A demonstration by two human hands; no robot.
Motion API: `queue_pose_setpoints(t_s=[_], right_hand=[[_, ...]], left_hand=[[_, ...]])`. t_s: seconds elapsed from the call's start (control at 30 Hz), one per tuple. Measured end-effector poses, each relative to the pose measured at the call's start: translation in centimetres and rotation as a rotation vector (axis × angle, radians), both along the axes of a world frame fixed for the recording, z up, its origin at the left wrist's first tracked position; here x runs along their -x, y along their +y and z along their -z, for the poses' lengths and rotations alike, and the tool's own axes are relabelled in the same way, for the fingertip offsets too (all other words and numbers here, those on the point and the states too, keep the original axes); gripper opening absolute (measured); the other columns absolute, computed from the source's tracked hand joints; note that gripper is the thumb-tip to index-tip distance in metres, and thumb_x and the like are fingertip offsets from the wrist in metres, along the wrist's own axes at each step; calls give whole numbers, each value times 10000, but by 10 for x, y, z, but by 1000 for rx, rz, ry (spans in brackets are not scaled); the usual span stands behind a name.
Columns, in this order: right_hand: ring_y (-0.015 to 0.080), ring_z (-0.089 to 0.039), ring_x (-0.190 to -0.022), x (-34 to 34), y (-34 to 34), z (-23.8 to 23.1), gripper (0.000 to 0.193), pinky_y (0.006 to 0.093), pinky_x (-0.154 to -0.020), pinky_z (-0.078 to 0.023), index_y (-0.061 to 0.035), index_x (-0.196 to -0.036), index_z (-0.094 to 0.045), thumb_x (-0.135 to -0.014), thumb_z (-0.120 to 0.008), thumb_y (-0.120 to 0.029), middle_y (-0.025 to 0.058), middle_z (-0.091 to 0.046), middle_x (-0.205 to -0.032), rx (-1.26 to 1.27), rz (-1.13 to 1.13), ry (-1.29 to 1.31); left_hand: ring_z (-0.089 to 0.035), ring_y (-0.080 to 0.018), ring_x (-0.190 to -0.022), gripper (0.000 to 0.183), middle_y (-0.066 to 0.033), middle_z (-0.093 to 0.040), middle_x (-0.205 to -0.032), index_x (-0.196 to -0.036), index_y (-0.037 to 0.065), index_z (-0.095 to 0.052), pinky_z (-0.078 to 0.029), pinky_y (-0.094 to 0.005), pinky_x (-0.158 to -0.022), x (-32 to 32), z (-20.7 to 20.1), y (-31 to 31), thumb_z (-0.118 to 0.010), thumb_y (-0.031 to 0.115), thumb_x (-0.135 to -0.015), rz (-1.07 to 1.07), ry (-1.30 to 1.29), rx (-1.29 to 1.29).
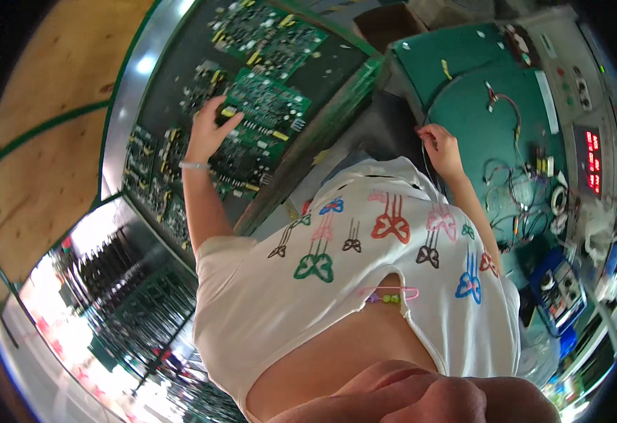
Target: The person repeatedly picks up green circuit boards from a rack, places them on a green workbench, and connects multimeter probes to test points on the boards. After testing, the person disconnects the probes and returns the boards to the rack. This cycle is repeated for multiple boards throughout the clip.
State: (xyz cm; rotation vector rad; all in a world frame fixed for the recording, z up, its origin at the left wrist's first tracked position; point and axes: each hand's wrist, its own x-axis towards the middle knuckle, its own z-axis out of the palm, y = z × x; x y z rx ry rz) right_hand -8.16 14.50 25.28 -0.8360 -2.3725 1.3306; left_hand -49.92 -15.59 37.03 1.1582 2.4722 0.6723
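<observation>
My left hand (210,132) reaches over the left edge of a green circuit board (270,95), thumb and fingers spread around a small yellow-topped component (229,111). Whether the fingertips touch this part cannot be made out. Below it, another circuit board (241,158) lies close by, crowded with dark and yellow parts. My right hand (441,150) is at the near left edge of a green work mat (456,106), fingers pinched together on a thin pale cord (426,163) that hangs down from them. The cord's far end is hidden.
More circuit boards (270,39) fill the dark, green-edged tray (344,102) on the left. On the right-hand bench lie a red-and-dark wire lead (511,106), tangled cables (513,197), an instrument with red digits (589,161) and a blue meter (559,290). A gap separates tray and bench.
</observation>
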Motion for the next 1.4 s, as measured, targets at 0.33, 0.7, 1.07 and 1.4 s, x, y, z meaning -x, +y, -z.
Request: queue_pose_setpoints(t_s=[0.33,0.7,1.07,1.4], right_hand=[[385,-649,-879,-127,12,47,122,459,-758,-515,-42,-967,-646,-857,-600,-69,174,-667,-964,-54,333,-230],[316,-518,-1207,-212,12,68,513,472,-998,-448,-238,-1345,-554,-848,-682,-207,95,-534,-1336,-482,606,-495],[266,-523,-1221,-310,46,122,455,454,-1101,-375,-110,-1384,-525,-933,-477,-140,64,-529,-1397,-653,677,-549],[264,-556,-1122,-317,53,99,493,433,-966,-450,-173,-1312,-584,-843,-566,-24,21,-628,-1240,-509,767,-441]], left_hand=[[-542,-290,-1262,643,-233,-556,-1383,-1360,-87,-519,-420,-373,-1065,-46,-79,8,-781,233,-867,-248,268,-79],[-625,-202,-1008,566,-193,-656,-1158,-1374,-134,-460,-502,-315,-903,-182,-57,231,-710,92,-919,-12,-56,-573],[-620,-107,-894,382,-77,-696,-1031,-1134,-76,-630,-499,-271,-805,-407,158,363,-741,216,-914,380,-639,-318],[-662,-117,-852,248,-60,-723,-986,-1094,-6,-658,-513,-274,-776,-442,238,379,-694,184,-939,482,-621,-244]])
